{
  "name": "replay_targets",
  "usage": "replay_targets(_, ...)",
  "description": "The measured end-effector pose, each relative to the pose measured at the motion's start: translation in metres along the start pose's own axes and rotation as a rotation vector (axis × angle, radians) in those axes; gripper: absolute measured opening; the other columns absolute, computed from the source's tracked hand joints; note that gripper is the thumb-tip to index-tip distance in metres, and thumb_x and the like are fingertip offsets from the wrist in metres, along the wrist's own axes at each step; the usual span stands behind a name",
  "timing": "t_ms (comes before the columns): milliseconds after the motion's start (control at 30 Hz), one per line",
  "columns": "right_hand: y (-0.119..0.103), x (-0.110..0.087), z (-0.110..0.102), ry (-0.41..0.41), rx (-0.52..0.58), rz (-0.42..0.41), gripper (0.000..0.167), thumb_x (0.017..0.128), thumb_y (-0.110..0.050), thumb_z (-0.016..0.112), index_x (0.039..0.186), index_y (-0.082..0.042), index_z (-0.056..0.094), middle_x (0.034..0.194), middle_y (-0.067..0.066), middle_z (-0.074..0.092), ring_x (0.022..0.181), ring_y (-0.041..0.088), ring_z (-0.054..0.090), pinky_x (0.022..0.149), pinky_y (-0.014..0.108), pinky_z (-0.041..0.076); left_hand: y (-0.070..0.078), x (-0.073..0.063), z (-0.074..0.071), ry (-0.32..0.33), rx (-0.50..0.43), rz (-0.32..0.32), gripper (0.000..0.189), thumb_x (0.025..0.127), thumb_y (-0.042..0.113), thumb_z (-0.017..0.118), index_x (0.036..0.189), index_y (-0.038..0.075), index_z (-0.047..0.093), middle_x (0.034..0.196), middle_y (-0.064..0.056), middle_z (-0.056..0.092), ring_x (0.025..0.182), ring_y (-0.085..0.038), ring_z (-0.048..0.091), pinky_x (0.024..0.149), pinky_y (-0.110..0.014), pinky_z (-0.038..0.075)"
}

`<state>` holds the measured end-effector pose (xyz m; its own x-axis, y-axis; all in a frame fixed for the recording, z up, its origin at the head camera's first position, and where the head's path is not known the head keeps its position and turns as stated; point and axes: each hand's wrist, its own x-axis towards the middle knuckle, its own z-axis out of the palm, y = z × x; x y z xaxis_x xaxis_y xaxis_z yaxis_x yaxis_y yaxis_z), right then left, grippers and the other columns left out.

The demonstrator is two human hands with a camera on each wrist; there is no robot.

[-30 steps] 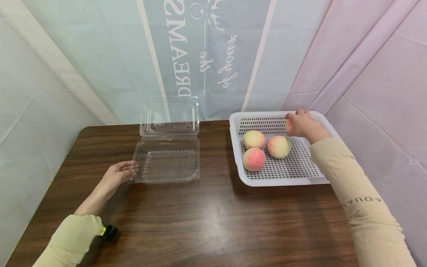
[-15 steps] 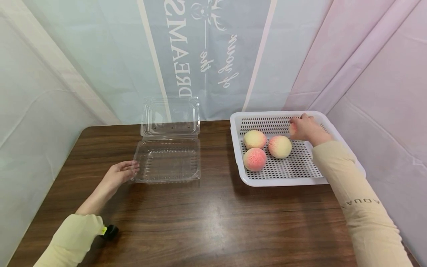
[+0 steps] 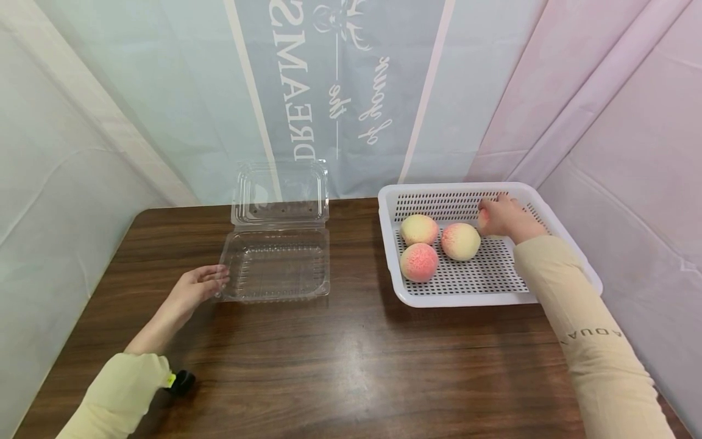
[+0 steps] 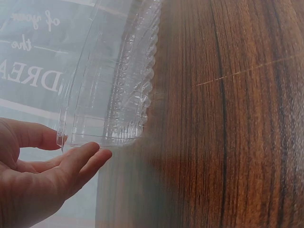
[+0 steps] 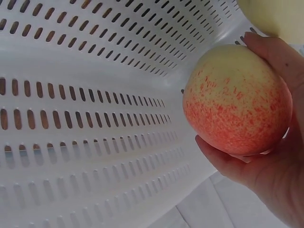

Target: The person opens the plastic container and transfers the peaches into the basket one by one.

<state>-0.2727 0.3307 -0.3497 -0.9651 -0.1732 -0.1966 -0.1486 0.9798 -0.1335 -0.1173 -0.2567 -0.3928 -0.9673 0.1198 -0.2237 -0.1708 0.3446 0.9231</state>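
My right hand [image 3: 507, 218] holds a peach [image 5: 237, 102] inside the white basket [image 3: 466, 299], near its back wall. The right wrist view shows thumb and fingers curled round the peach, which is yellow above and speckled red below. To its left in the basket sit three more: a yellow peach [image 3: 419, 230], a red-faced peach [image 3: 419, 263] and a pale peach [image 3: 460, 241]. My left hand [image 3: 197, 286] pinches the left rim of a clear plastic clamshell container [image 4: 109, 95]. Its lid [image 3: 281, 195] stands raised at the back, and no fruit lies in it.
The brown wooden table [image 3: 351, 360] carries both containers, with a gap between them. A printed cloth [image 3: 340, 91] hangs behind, and pale curtains flank both sides. A black wrist strap piece [image 3: 181, 382] shows by my left sleeve.
My right hand, with the peach in it, has moved slightly right and lower into the basket. My left hand and the clear container have stayed put.
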Motion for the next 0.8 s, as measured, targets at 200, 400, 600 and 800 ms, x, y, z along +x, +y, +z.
replay_targets(200, 0.004, -0.002, 0.004, -0.017, 0.002, -0.016, 0.059, 0.07, -0.021, 0.068, 0.118, 0.006, 0.046, 0.112, 0.037, 0.035, 0.104, 0.053, 0.033, 0.083, 0.063, 0.034, 0.002, -0.001, 0.0, -0.002, -0.006, -0.004, 0.046, 0.093, 0.0, 0.038, 0.132, -0.02, 0.025, 0.132, -0.038, 0.033, 0.095, 0.005, 0.05, 0.077, -0.013, 0.044)
replay_targets(400, 0.004, -0.003, 0.002, -0.038, 0.003, -0.037, 0.057, 0.071, -0.023, 0.067, 0.117, 0.006, 0.05, 0.113, 0.035, 0.045, 0.105, 0.049, 0.04, 0.086, 0.06, 0.034, 0.002, -0.001, 0.001, -0.004, -0.006, -0.007, 0.046, 0.093, 0.0, 0.039, 0.132, -0.019, 0.025, 0.132, -0.038, 0.033, 0.096, 0.004, 0.051, 0.077, -0.013, 0.044)
replay_targets(600, -0.001, 0.001, -0.005, -0.029, 0.025, -0.07, 0.049, 0.076, -0.018, 0.061, 0.114, 0.01, 0.05, 0.114, 0.035, 0.048, 0.107, 0.046, 0.042, 0.091, 0.056, 0.034, 0.0, -0.001, 0.0, -0.004, -0.007, -0.005, 0.046, 0.093, 0.0, 0.039, 0.132, -0.019, 0.025, 0.132, -0.038, 0.034, 0.096, 0.004, 0.051, 0.078, -0.013, 0.044)
replay_targets(800, -0.007, 0.002, -0.013, -0.033, 0.01, -0.072, 0.045, 0.082, -0.015, 0.057, 0.116, 0.012, 0.048, 0.115, 0.037, 0.046, 0.11, 0.049, 0.039, 0.093, 0.057, 0.032, 0.0, -0.002, -0.001, -0.016, -0.023, -0.002, 0.046, 0.093, 0.001, 0.037, 0.132, -0.02, 0.024, 0.132, -0.038, 0.032, 0.098, 0.004, 0.05, 0.079, -0.012, 0.044)
